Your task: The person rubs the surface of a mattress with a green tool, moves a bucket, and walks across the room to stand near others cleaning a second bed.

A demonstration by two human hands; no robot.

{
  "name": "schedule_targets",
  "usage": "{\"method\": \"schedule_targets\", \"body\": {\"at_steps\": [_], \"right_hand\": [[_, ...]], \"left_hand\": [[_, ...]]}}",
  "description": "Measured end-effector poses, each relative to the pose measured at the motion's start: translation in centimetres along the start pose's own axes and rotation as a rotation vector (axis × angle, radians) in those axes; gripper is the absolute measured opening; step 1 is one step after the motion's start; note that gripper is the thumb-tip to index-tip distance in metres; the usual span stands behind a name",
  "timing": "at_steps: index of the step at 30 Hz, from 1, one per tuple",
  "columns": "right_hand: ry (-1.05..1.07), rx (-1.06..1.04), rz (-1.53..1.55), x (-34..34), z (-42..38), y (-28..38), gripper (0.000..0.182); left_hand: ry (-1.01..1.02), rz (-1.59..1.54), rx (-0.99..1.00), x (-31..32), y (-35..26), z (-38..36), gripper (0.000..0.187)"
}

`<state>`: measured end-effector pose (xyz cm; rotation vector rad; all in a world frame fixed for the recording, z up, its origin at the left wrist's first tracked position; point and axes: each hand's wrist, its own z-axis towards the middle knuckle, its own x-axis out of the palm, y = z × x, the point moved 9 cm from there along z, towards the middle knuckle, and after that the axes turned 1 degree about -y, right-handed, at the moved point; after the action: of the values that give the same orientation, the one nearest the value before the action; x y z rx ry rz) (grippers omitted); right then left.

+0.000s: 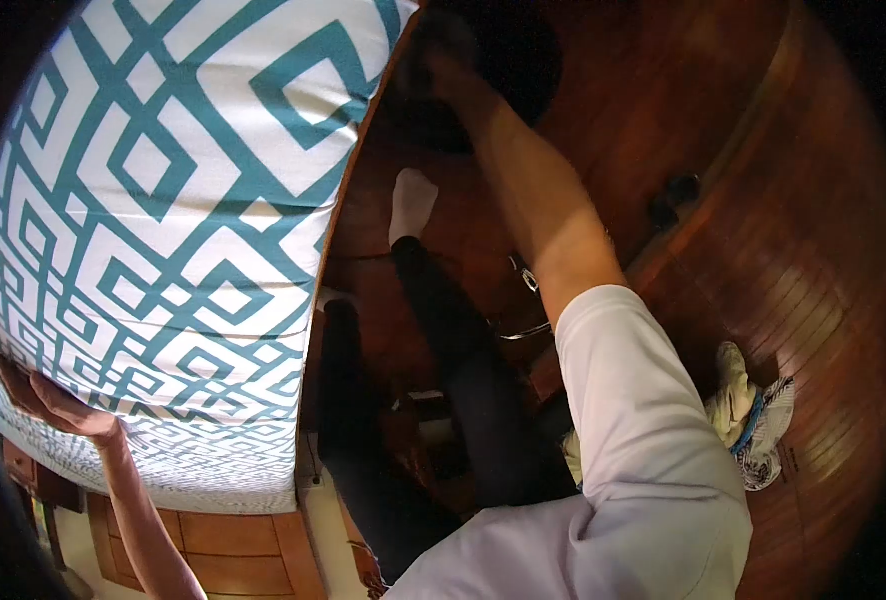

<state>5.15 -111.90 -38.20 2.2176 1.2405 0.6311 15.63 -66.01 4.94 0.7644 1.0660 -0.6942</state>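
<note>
Dark polished wooden floor (pixel 813 260) of narrow glossy planks fills the right side, curved by the wide lens. Nearest the camera, a white smooth sleeve (pixel 653 430) covers the upper right arm, and dark trousers run down to a white sock (pixel 410 205) on the boards. Low on the left, the left hand (pixel 48 400) curls its fingers under the mattress (pixel 173 230) at its lower corner, its grip closed on that edge; the mattress is thick, soft-cornered, and wrapped in white cloth printed with teal interlocking squares. Beneath that corner lies a light wooden bed frame (pixel 233 545) with flat panels. A crumpled bundle of pale and patterned cloth (pixel 753 420) lies on the floor at the right, well apart from the mattress. Farther off, the bare right arm stretches to the right hand (pixel 438 55), which reaches the mattress's far edge in deep shadow; whether its grip is closed there cannot be told. Open floor lies between leg and cloth bundle.
</note>
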Motion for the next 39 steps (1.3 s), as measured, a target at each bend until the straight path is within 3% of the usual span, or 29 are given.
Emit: {"method": "schedule_targets", "body": {"at_steps": [10, 17, 20, 28, 31, 37, 39], "right_hand": [[-0.172, -0.462, -0.750, -1.1, 0.8, 3.2, 0.040], [-0.150, -0.797, -1.574, 1.2, -0.8, 4.6, 0.039], [-0.157, -0.882, -1.775, 1.5, -1.0, 3.9, 0.039], [-0.398, -0.616, -1.738, -0.2, 3.3, 1.4, 0.038], [-0.387, -0.598, -1.706, -0.2, 3.6, 0.5, 0.038], [-0.047, -0.691, -1.669, -0.5, 3.7, -2.4, 0.038], [0.144, -0.846, -1.709, -1.6, 4.8, -7.1, 0.038]], "left_hand": [[-0.012, 0.002, -0.016, 0.2, 1.2, -1.6, 0.094], [0.017, -0.006, 0.005, 0.0, 0.0, -0.4, 0.092], [0.008, -0.002, 0.013, 0.3, 0.4, -0.9, 0.094], [0.035, 0.004, -0.008, 0.3, 1.0, -1.8, 0.097], [0.031, 0.005, -0.004, 0.3, 0.8, -1.7, 0.097], [0.005, 0.012, -0.004, 0.0, 0.2, -0.4, 0.099], [-0.005, -0.017, 0.021, 0.0, -0.2, 0.1, 0.098]]}}
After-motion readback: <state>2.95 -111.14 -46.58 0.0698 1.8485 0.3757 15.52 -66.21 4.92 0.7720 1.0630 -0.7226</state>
